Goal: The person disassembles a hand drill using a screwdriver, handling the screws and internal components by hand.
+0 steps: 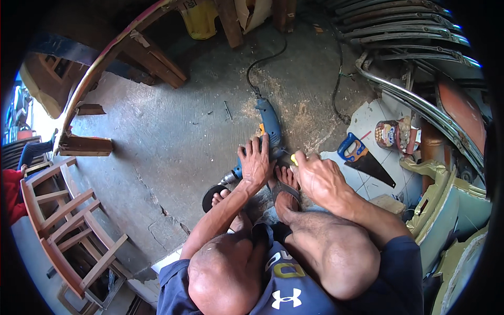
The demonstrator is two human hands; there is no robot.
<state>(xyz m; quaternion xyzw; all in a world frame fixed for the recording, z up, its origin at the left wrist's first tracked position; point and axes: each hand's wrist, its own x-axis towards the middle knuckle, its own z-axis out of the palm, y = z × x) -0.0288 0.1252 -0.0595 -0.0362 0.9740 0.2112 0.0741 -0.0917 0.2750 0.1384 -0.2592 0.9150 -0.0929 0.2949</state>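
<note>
A blue electric drill [270, 118] lies on the floor in front of my feet, its handle pointing away from me and its metal chuck [228, 179] toward the left. My left hand [255, 164] rests over the drill body with its fingers curved round it, steadying it. In my right hand [319, 177] is a tool with a yellow handle [294, 159], probably a screwdriver; its tip is hidden near the drill. Beside my left foot, under the chuck, sits a dark round shape [211, 198] that I cannot make out.
On white tiles to the right lie a handsaw [366, 159] with a blue handle and a labelled jar [387, 134]. Metal chair frames [409, 26] are stacked at the far right. Wooden chair frames [68, 218] stand at left. A black cord [251, 73] and sawdust [302, 118] lie ahead.
</note>
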